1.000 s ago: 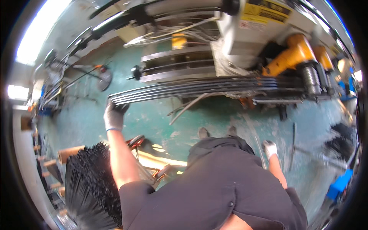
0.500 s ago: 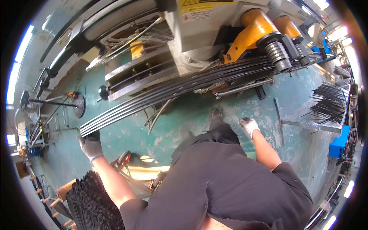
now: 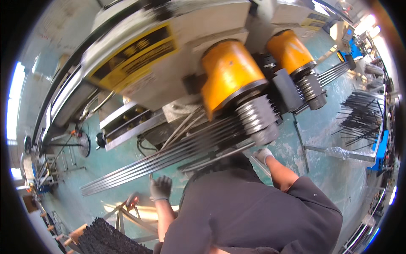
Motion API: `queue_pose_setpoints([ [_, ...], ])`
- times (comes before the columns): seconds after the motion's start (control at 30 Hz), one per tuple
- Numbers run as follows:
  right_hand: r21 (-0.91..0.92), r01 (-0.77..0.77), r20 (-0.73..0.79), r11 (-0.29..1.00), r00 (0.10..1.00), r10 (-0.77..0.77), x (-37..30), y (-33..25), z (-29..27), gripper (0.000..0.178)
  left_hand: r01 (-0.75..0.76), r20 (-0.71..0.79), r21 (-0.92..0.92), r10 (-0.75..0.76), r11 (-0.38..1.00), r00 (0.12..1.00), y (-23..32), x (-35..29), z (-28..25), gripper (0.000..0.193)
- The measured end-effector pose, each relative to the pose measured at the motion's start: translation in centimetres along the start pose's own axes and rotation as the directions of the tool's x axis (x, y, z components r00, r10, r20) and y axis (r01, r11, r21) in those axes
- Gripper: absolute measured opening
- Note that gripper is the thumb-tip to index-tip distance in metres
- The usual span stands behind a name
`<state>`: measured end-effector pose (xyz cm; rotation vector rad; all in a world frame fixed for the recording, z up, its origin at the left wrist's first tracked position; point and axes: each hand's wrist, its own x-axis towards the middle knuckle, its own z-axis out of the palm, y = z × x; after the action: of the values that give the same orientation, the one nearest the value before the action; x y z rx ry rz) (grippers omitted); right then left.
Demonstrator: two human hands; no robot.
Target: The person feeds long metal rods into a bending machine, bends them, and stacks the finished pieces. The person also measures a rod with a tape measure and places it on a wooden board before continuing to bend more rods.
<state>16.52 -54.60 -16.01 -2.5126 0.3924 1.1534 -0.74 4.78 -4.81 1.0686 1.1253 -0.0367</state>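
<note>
Several long dark metal bars (image 3: 127, 171) lie side by side, running from the left under the machine's press heads to the far right. Just below the bars, my left hand (image 3: 161, 188) is raised in a grey-palmed work glove. Its fingers are apart and hold nothing, and it does not touch the bars. My right hand (image 3: 263, 155), in a pale glove, is beside the right end of a metal rail (image 3: 224, 155), below the nearer orange press head (image 3: 232, 76). The right fingers are small and blurred, so their grip is unclear.
A second orange press head (image 3: 292, 51) stands to the right, with ribbed metal springs below both. A black bundle of rods (image 3: 105, 239) lies at lower left. A rack of dark rods (image 3: 361, 116) stands at right. A round black fan (image 3: 83, 144) is at left.
My left hand has let go of the bars' left ends and moved right, toward my body. I have come closer to the machine. My right hand is now nearer the rail.
</note>
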Motion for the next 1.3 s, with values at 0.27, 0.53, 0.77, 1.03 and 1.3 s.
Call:
queue_pose_setpoints([
  [0.27,0.184,0.280,-0.298,0.942,0.929,-0.218,3.5,-5.2,-11.4,0.038,-0.362,0.184,0.555,0.314,0.748,0.931,0.8,-2.2,9.8,0.035],
  [0.53,0.211,0.238,-0.191,0.948,0.961,-0.199,-5.5,-5.6,-8.6,0.044,0.024,0.019,0.173,-0.028,0.985,0.999,-1.5,-1.3,9.9,0.022],
  [0.77,0.163,-0.147,-0.060,0.976,0.986,0.158,-13.1,4.0,1.0,0.053,0.028,0.140,0.374,-0.086,0.927,0.986,-3.0,-1.2,8.8,0.030],
  [1.03,0.118,-0.187,0.034,0.975,0.982,0.185,-14.7,8.0,4.6,0.054,-0.078,0.105,0.268,0.052,0.960,0.993,0.4,-2.7,8.3,0.036],
  [1.3,0.273,0.081,-0.272,0.958,0.962,-0.004,-11.6,1.4,-6.3,0.045,-0.583,0.409,0.144,0.489,0.800,0.771,4.3,1.1,9.3,0.044],
])
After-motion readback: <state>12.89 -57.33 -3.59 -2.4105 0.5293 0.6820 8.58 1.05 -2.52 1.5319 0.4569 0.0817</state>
